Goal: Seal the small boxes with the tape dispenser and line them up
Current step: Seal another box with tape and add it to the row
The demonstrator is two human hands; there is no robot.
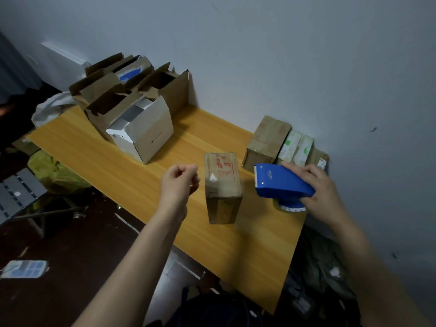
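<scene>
A wooden table (pixel 113 159) set against a grey wall is seen from above. At its far left, a cluster of open boxes (pixel 122 97) is gathered, flaps up and judged not yet sealed, with a white box (pixel 148 135) in front. At the far right, a row of closed boxes (pixel 271 140) is lined up along the wall and appears finished; the last of the row is partly hidden behind the right hand. In the middle a small brown box (pixel 223 185) is stood alone, flaps closed; whether tape has been run across it cannot be made out. Just to its right the blue tape dispenser (pixel 280 182) is gripped by the right hand (pixel 325 197), its roll mostly hidden beneath. The left hand (pixel 179 182) is held apart, left of the box, fingers curled with nothing visible in them
</scene>
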